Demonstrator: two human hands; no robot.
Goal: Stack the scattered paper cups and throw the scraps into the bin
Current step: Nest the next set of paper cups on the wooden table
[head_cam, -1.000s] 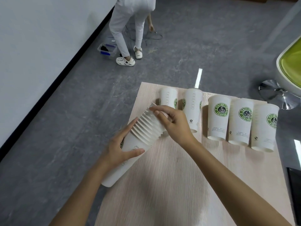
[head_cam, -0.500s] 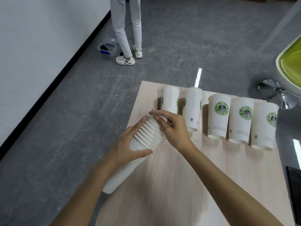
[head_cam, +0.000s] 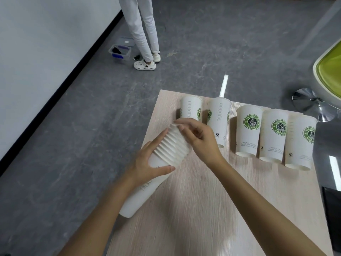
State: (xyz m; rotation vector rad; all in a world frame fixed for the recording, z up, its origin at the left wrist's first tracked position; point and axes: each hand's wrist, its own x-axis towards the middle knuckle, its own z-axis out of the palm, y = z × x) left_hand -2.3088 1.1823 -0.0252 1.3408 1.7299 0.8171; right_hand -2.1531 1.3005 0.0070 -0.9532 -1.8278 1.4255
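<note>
A long stack of nested white paper cups (head_cam: 171, 146) lies tilted over the left edge of the light wooden table (head_cam: 212, 209). My left hand (head_cam: 149, 161) grips the stack around its middle. My right hand (head_cam: 199, 139) holds the rims at the stack's upper end. Behind my hands, several single cups stand upside down in a row: two plain-sided ones (head_cam: 191, 109) (head_cam: 219, 119) and three showing green coffee logos (head_cam: 248, 132) (head_cam: 273, 135) (head_cam: 300, 141). No scraps or bin are in view.
A person in white trousers and white shoes (head_cam: 144, 64) stands on the grey floor beyond the table, next to a small clear box (head_cam: 120, 51). A green chair with a chrome base (head_cam: 311, 102) is at the right. A black object (head_cam: 332, 215) lies at the table's right edge.
My hands and the cup stack have shifted slightly, the stack sliding a little further down over the table edge. The person in the background straightened up and stepped closer to the wall.
</note>
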